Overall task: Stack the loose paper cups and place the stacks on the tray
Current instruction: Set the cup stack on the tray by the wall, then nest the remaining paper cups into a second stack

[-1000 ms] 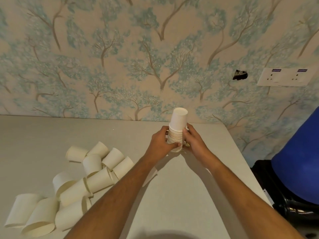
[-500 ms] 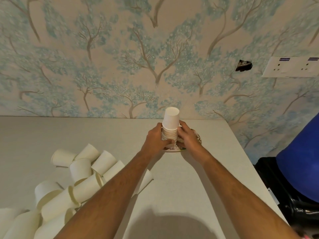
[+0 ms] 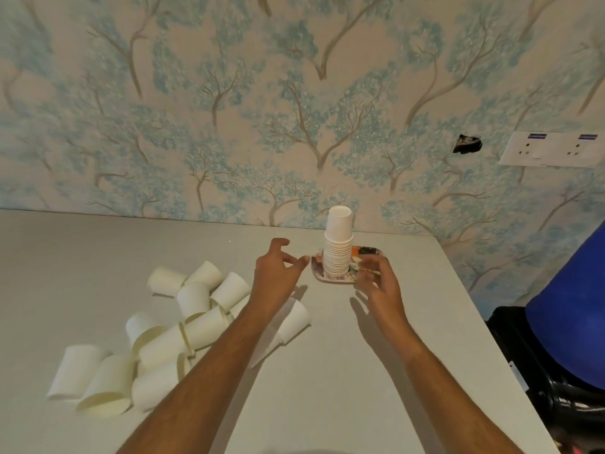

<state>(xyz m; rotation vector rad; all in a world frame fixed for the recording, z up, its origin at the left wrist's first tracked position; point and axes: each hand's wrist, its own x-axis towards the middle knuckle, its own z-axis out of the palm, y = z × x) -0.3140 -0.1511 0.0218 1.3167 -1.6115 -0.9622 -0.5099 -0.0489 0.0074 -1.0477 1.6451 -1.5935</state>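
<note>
Cup stack [image 3: 339,250] upright on tray [image 3: 317,269], centre-right of frame. Left hand [image 3: 275,273] and right hand [image 3: 381,286] flank it, fingers loose, holding nothing. Loose cups [image 3: 193,322] heaped lower left: probably light, thin, crushable. Grip sidewall gently.

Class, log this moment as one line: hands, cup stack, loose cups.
left hand: open, empty | right hand: open, empty | cup stack: upright on tray | loose cups: lying on table

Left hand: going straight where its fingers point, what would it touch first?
Probably the rim of the tray, then the stack of cups on it; the left hand points there, though depth is unclear.
</note>
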